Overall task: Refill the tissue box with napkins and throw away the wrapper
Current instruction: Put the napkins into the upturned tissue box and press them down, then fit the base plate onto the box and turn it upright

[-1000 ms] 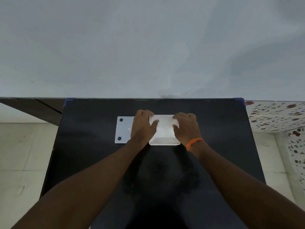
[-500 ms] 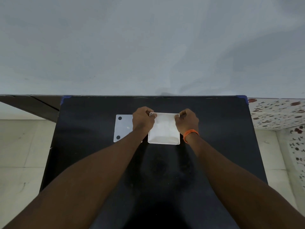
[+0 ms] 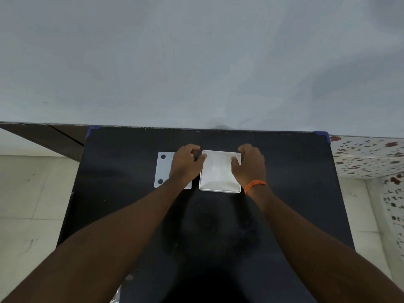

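Tissue box [image 3: 219, 171]: a white open-topped square, set near the far middle of the black surface [image 3: 131, 215]; white napkins are seen inside.
Lid [image 3: 162, 169]: a flat white plate with two dark dots, lying just left of the box, partly hidden by the left wrist.
Left hand [image 3: 185, 164]: fingers curled at the box's far left corner, thumb on the rim.
Right hand [image 3: 249, 164]: fingers curled over the far right corner, thumb pressed inside.
Handling: the box is judged light and stiff; the napkins soft, best pressed flat at the corners.
Wrapper: not identified.
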